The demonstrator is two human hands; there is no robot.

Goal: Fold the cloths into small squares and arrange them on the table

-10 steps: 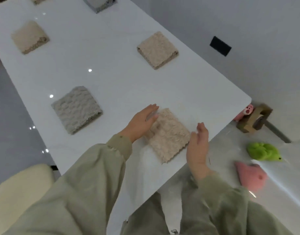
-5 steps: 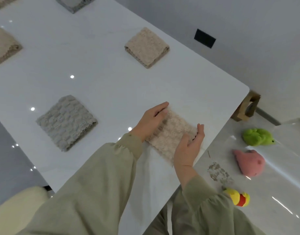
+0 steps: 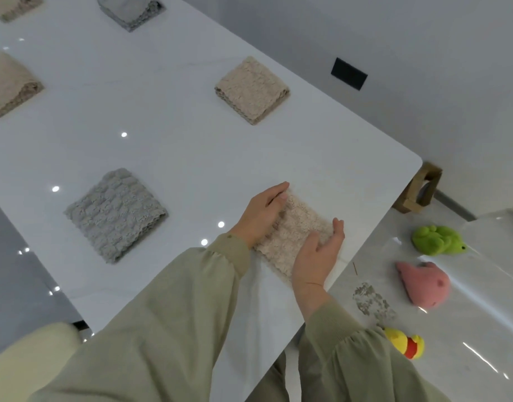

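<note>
A folded cream cloth (image 3: 300, 227) lies near the right front edge of the white table (image 3: 168, 146). My left hand (image 3: 261, 214) rests flat on the cloth's left side with straight fingers. My right hand (image 3: 317, 250) lies against its right side, fingers relaxed and touching the fabric. Other folded squares sit on the table: a grey cloth (image 3: 116, 214) to the left, a beige cloth (image 3: 252, 89) farther back, a tan cloth (image 3: 10, 84) at the far left, a grey one (image 3: 130, 10) at the top, and another beige one (image 3: 15, 5) at the top left corner.
On the floor to the right lie a green plush toy (image 3: 436, 239), a pink plush toy (image 3: 423, 284) and a yellow-red toy (image 3: 406, 345). A wooden stand (image 3: 420, 188) sits by the table corner. A cream chair (image 3: 26, 349) shows at the bottom left.
My right hand has moved in from beside the cloth onto its right side. My left hand stays on the cloth. The view has shifted, bringing the floor toys into sight.
</note>
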